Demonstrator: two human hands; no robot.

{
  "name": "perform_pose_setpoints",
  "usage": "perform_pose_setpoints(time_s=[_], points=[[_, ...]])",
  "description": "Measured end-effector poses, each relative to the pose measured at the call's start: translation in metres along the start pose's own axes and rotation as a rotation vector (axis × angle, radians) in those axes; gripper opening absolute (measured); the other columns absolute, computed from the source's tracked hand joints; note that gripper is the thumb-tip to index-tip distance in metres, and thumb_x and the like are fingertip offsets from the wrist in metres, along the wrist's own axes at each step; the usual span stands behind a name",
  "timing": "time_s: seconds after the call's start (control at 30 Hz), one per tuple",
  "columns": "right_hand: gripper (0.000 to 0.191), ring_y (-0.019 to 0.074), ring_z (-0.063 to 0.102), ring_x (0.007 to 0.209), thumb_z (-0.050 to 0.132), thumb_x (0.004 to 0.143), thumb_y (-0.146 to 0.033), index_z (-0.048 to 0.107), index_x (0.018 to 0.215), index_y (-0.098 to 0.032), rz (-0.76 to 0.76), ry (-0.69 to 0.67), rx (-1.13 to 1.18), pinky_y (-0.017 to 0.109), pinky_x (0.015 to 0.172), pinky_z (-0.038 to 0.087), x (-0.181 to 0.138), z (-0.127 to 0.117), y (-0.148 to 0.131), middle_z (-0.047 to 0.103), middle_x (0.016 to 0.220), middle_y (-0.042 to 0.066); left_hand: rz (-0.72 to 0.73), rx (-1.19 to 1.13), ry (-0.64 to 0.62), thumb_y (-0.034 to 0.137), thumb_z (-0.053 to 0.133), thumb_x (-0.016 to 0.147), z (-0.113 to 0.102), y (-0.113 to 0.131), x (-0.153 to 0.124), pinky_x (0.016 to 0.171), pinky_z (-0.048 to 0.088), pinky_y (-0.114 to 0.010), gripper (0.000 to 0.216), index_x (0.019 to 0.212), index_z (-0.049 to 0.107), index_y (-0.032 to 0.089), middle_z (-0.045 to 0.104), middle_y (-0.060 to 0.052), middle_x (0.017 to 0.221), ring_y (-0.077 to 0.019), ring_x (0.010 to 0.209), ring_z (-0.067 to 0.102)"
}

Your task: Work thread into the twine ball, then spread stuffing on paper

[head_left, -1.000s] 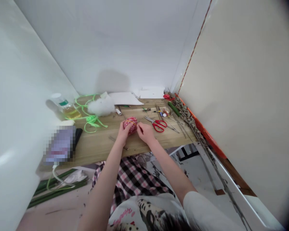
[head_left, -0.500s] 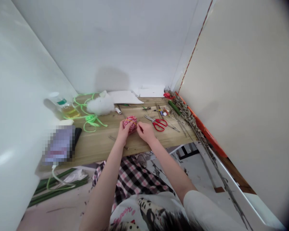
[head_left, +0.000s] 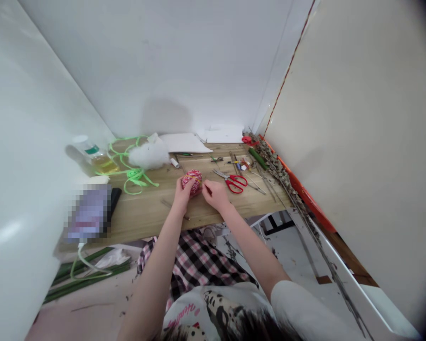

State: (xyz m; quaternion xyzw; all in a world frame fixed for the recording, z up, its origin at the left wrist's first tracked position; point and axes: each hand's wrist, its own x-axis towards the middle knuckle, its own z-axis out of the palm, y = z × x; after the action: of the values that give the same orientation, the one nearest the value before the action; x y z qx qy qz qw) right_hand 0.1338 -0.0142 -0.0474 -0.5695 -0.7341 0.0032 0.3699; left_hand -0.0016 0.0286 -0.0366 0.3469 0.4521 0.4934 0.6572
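Observation:
A pink and red ball of yarn (head_left: 192, 180) rests on the wooden table (head_left: 145, 213) in front of me. My left hand (head_left: 181, 196) wraps its fingers round the ball's left side and grips it. My right hand (head_left: 215, 194) is closed in a pinch just right of the ball, on what looks like a thin strand or stick that is too small to name.
Red-handled scissors (head_left: 234, 181) lie right of my hands among small tools. White stuffing (head_left: 148, 155), green cord (head_left: 133, 176) and a bottle (head_left: 92, 155) sit at the back left. A blurred phone (head_left: 89, 213) lies near the left edge. Dried twigs (head_left: 280, 177) line the right wall.
Both hands stay on the ball with only slight shifts. The view has moved a little.

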Motion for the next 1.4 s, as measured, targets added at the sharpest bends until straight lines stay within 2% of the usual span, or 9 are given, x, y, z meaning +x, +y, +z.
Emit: perform_pose_setpoints(time_s=[0.17,0.33,0.77,1.13,1.4], points=[[0.025,0.0167,0.053,0.065,0.041,0.097,-0.023,0.054,0.075,-0.021,-0.020,0.006,0.020,0.028,0.065,0.034,-0.0005,0.0006,-0.0001,0.059,0.066,0.002,0.003,-0.005,0.003,0.030,0.075,0.076,-0.0006,-0.0010,0.0012,0.071,0.062,-0.034,0.042,0.110,0.052,0.022,0.064,-0.007,0.118,-0.0161,0.086,0.068],[0.023,0.0168,0.053,0.065,0.042,0.096,-0.022,0.056,0.078,-0.021,0.042,0.021,0.009,0.028,0.065,0.034,-0.0002,0.0004,0.0007,0.060,0.067,0.002,0.003,-0.011,-0.013,0.029,0.077,0.074,-0.0008,-0.0006,0.0012,0.073,0.062,-0.035,0.043,0.109,0.052,0.022,0.064,-0.007,0.117,-0.0163,0.086,0.069],[0.021,0.0171,0.054,0.064,0.044,0.095,-0.021,0.057,0.078,-0.021,0.076,-0.002,-0.027,0.028,0.063,0.032,-0.0003,0.0023,0.0018,0.061,0.066,0.002,-0.009,-0.006,-0.024,0.032,0.079,0.073,-0.0008,0.0000,0.0014,0.078,0.063,-0.040,0.043,0.107,0.054,0.022,0.068,-0.007,0.111,-0.0197,0.092,0.070],[0.018,0.0171,0.055,0.064,0.048,0.092,-0.019,0.055,0.076,-0.021,0.070,-0.034,-0.023,0.028,0.062,0.031,0.0000,0.0015,0.0020,0.061,0.066,0.002,-0.008,-0.007,-0.031,0.035,0.080,0.073,-0.0003,0.0011,-0.0008,0.081,0.062,-0.040,0.045,0.107,0.054,0.022,0.067,-0.008,0.116,-0.0195,0.095,0.070],[0.018,0.0169,0.055,0.063,0.049,0.092,-0.020,0.055,0.076,-0.021,0.069,-0.045,-0.021,0.027,0.061,0.031,0.0001,0.0015,0.0008,0.062,0.066,0.002,-0.007,-0.016,-0.016,0.034,0.078,0.074,0.0001,0.0025,-0.0010,0.073,0.063,-0.036,0.048,0.113,0.051,0.025,0.063,-0.007,0.125,-0.0196,0.095,0.069]])
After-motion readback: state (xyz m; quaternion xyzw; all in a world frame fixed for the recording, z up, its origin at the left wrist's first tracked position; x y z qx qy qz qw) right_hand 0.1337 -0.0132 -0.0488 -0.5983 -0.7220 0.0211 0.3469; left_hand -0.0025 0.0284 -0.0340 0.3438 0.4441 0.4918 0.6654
